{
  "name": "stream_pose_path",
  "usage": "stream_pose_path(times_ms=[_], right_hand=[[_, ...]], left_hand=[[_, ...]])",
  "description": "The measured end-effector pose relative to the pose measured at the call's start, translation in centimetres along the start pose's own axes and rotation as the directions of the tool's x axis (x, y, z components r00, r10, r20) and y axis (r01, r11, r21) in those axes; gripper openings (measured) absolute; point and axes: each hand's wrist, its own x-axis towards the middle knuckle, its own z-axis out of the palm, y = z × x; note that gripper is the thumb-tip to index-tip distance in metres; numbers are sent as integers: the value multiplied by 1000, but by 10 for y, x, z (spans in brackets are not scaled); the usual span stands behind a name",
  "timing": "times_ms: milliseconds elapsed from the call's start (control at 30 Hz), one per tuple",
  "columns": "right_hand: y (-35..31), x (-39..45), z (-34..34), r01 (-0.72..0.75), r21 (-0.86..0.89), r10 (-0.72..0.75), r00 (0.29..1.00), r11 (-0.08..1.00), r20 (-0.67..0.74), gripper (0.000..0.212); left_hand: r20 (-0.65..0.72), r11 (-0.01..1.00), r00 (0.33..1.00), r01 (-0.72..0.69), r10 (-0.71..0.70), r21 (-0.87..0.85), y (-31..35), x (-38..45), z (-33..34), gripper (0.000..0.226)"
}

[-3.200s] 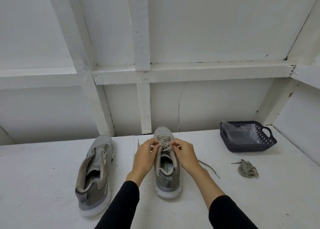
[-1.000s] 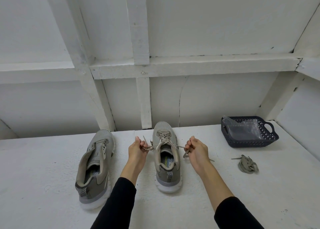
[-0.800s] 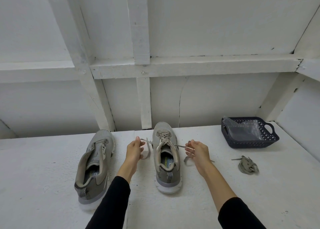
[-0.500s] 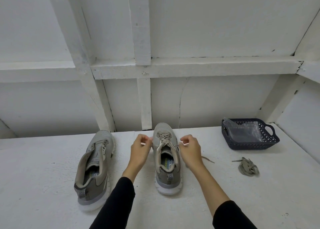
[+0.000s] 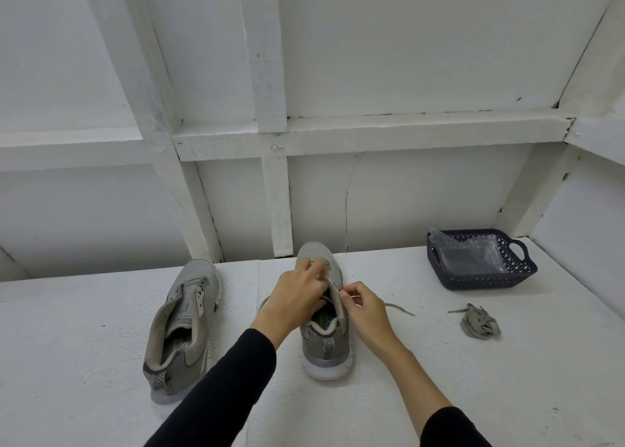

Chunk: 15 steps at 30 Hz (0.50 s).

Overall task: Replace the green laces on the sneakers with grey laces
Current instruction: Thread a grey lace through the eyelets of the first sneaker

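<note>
Two grey sneakers stand on the white table, toes pointing away. The left sneaker (image 5: pixel 182 328) has no lace in its eyelets. The right sneaker (image 5: pixel 326 341) carries a grey lace. My left hand (image 5: pixel 297 297) lies over its tongue and eyelets, fingers curled on the lacing. My right hand (image 5: pixel 363 306) pinches the lace at the shoe's right edge. One free lace end (image 5: pixel 400 309) trails on the table to the right. A bundled greenish-grey lace (image 5: pixel 480 321) lies further right.
A dark plastic basket (image 5: pixel 487 274) holding a clear plastic bag stands at the back right. A white framed wall rises directly behind the table. The table's right side meets another white wall.
Both hands had pulled the lace ends apart to the sides, then came back in. Now my left hand covers the lacing and my right hand pinches the lace beside the shoe.
</note>
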Motion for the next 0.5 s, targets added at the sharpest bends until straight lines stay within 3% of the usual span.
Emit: stream_pose_path(times_ms=[67, 233, 333, 500], right_hand=[[3, 0, 0, 41, -55, -40, 999, 998, 21, 11], [3, -3, 1, 125, -185, -116, 992, 975, 57, 16], [2, -5, 1, 127, -171, -119, 991, 977, 55, 18], [2, -7, 1, 170, -221, -160, 985, 960, 61, 16]], left_hand=[[6, 996, 998, 62, -62, -70, 0, -3, 6, 19], [-153, 976, 987, 8, -42, -216, -5, -12, 7, 21], [-227, 953, 971, 6, -78, -304, -4, -24, 14, 12], [-222, 856, 934, 139, -281, -498, 2, -25, 15, 13]])
